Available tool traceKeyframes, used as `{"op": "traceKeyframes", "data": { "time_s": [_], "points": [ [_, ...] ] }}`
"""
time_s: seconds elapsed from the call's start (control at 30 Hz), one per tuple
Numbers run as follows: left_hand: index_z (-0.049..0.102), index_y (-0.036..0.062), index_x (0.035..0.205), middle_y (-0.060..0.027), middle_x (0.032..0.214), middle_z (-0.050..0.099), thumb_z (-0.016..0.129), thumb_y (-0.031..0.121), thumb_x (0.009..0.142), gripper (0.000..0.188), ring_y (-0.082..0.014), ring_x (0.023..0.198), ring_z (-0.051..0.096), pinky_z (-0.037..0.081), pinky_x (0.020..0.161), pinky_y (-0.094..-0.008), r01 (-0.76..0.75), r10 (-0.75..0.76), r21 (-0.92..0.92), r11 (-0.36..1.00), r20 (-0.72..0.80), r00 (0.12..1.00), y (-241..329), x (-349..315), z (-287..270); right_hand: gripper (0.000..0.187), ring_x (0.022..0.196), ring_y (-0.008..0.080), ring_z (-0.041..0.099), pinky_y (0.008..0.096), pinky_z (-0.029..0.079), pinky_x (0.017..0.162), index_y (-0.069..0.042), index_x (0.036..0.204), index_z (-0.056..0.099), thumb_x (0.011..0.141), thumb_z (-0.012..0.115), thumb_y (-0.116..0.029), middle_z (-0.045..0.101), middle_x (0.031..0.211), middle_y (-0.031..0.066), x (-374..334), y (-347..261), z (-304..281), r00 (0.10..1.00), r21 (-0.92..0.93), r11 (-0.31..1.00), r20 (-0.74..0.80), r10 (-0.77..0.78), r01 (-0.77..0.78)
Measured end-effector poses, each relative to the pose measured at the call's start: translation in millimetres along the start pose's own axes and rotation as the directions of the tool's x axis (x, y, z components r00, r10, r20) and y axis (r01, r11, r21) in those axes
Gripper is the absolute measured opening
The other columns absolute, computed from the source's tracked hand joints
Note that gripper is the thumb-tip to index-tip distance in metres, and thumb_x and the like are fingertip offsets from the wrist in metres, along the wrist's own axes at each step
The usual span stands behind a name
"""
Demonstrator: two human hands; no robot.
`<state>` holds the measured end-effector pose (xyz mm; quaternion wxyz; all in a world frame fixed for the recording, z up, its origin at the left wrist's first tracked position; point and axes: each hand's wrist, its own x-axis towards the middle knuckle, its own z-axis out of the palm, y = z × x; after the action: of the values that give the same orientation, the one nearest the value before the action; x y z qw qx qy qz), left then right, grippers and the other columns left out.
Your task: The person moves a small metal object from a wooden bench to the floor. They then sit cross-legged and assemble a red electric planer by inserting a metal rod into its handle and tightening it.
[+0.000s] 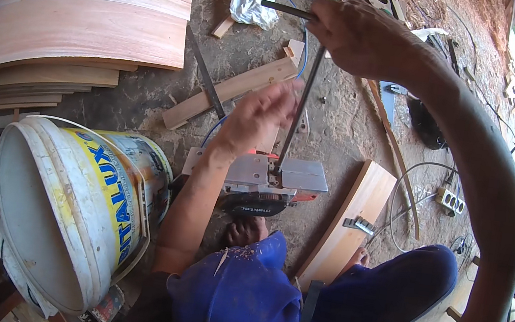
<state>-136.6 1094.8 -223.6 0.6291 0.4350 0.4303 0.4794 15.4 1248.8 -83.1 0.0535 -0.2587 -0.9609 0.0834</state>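
Note:
My right hand (350, 31) is closed round the top of a long metal wrench (304, 101), whose dark bar handle sticks out to the left. The wrench's lower tip stands, slightly tilted, on the metal plate of an electric planer (260, 185), which has a black and red body. My left hand (260, 118), blurred, is raised just left of the wrench shaft, fingers loosely apart and apparently holding nothing. My bare foot (247, 231) is beside the planer's near side.
A big white bucket (52, 197) lies tipped at left, below stacked wooden boards (93, 10). Wood pieces (241, 92) and crumpled foil (253, 4) lie beyond the planer. At right are a plank (348, 221) with a small metal part (359, 225), a cable, and a power strip (450, 200).

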Motion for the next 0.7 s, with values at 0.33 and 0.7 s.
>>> {"op": "traceKeyframes", "data": {
  "time_s": [0.33,0.7],
  "points": [
    [0.057,-0.0097,0.121,-0.0276,0.123,0.062,0.049,0.035,0.106,0.048,-0.0432,0.123,0.056,0.042,0.112,-0.0553,0.012,0.254,-0.966,0.259,0.080,0.964,49.8,92.8,-23.7,0.022,0.058,0.0338,0.062,0.0469,0.048,0.058,-0.002,0.096,0.053,0.102,0.059,-0.022,0.056,0.060,0.0168,-10.2,11.9,28.8,0.983,-0.184,0.975,-0.152,0.100,-0.127],
    [0.054,-0.0131,0.125,-0.0263,0.126,0.062,0.050,0.027,0.104,0.046,-0.0397,0.129,0.053,0.036,0.117,-0.0519,0.126,0.345,-0.955,0.269,0.218,0.913,49.5,92.9,-18.8,0.013,0.047,0.0267,0.052,0.0418,0.041,0.044,-0.002,0.088,0.052,0.096,0.047,-0.011,0.048,0.056,0.0098,-17.4,12.4,40.1,0.983,-0.219,0.971,-0.177,0.054,-0.093]
  ]
}}
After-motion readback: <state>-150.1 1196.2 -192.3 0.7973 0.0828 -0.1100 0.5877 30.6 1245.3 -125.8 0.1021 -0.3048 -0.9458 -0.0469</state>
